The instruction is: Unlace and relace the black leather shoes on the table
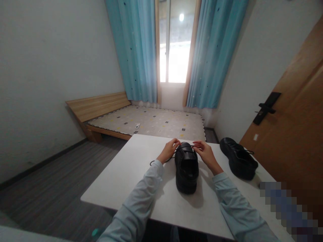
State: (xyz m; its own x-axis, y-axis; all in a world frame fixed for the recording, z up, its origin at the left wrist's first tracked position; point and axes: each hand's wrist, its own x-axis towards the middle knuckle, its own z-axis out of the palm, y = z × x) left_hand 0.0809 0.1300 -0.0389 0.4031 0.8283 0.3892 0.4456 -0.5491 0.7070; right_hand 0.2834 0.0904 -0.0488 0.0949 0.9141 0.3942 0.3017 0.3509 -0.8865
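On the table (113,174), the shoe (187,168) points lengthwise away, between 2 equally near hands: left hand (169,150) and right hand (205,153) each seemingly pinch lace (185,147), fingertips narrow.

On the table (121,178), a lace-up shoe (187,186) stands left of a second shoe (243,166); behind lies a bed (158,122).

Blue curtains (137,50) flank a bright window (176,58) beyond a bed (161,129) bearing a white remote (137,126).
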